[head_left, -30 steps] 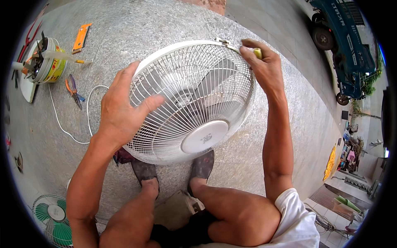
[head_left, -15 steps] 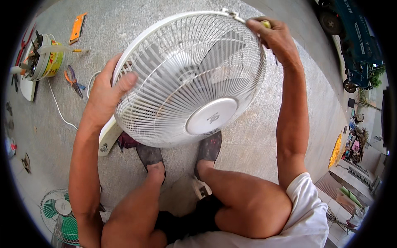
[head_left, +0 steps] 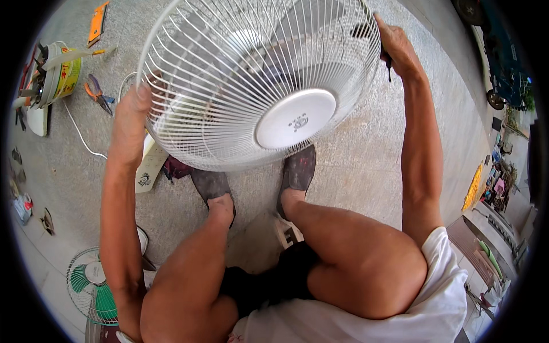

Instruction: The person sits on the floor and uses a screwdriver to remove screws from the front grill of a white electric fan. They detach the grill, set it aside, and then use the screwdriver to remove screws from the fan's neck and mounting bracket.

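Observation:
A white electric fan (head_left: 297, 119) tilts up in front of me, its wire grille, round centre cap and grey blades facing me. My left hand (head_left: 130, 123) is closed on the grille's left rim, with fingers partly behind the wires. At the right rim is my right hand (head_left: 398, 50), its fingers curled round a dark, thin-ended tool (head_left: 389, 64) that looks like a screwdriver; most of it is hidden by the hand and grille. The fan's pale base (head_left: 150, 167) shows below my left hand. The grille's top runs out of view.
Pliers (head_left: 98, 94) lie left on the concrete, near a white cord (head_left: 83, 140) and a bucket of tools (head_left: 66, 77). An orange flat packet (head_left: 98, 24) lies beyond. A green-bladed fan (head_left: 94, 286) stands lower left. My feet (head_left: 211, 186) are below the white fan.
The white fan has come higher in view and its front now faces me more squarely. My right hand has shifted from the top right down along the rim. My left hand still holds the left rim.

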Tool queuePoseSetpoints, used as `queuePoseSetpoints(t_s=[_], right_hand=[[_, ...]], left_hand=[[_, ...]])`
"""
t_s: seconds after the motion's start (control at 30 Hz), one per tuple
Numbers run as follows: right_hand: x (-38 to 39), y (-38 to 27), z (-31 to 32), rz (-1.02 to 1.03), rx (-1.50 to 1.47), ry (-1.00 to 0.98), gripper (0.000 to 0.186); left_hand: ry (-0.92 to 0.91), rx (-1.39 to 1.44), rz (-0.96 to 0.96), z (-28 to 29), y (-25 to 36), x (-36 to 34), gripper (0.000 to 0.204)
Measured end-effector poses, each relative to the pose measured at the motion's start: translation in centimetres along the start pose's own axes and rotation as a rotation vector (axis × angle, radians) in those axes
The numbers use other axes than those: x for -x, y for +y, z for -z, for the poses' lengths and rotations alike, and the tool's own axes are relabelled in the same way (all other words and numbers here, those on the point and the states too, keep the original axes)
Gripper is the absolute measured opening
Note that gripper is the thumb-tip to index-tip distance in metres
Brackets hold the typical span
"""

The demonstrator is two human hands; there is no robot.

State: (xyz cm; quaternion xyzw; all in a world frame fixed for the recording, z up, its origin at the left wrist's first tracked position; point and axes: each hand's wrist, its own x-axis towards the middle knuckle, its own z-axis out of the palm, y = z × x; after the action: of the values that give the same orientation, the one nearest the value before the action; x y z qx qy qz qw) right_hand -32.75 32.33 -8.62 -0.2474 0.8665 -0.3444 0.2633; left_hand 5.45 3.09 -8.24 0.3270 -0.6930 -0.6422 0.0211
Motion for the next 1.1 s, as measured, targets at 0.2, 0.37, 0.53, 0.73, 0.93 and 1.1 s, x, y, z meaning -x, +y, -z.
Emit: queuePoseSetpoints(t_s=[0.2, 0.37, 0.53, 0.73, 0.93, 1.1], right_hand=[[0.1, -0.1, -0.6, 0.06, -0.011, 0.029, 0.06], [-0.6, -1.0, -0.1, 0.083, -0.025, 0.069, 0.06], [-0.5, -1.7, -0.8, 0.087, -0.051, 0.087, 0.059], [-0.2, -2.1, -3.0, 0.07, -0.079, 0.075, 0.058], [-0.4, -2.6, -4.4, 0.056, -0.114, 0.08, 0.056], [0.1, -2.6, -5.2, -0.01, -0.167, 0.087, 0.056]], left_hand=[[0.134, 0.257, -0.034, 1.3, 0.9, -0.1, 0.056], [0.048, 0.199, -0.157, 4.0, 0.8, -0.6, 0.054], [0.121, 0.162, -0.223, 5.2, 3.3, -1.2, 0.052], [0.163, 0.123, -0.221, 5.9, 3.6, -1.7, 0.051], [0.15, -0.07, -0.117, 5.4, 2.6, -3.2, 0.065], [0.217, 0.01, -0.092, 4.4, 2.6, -3.3, 0.072]])
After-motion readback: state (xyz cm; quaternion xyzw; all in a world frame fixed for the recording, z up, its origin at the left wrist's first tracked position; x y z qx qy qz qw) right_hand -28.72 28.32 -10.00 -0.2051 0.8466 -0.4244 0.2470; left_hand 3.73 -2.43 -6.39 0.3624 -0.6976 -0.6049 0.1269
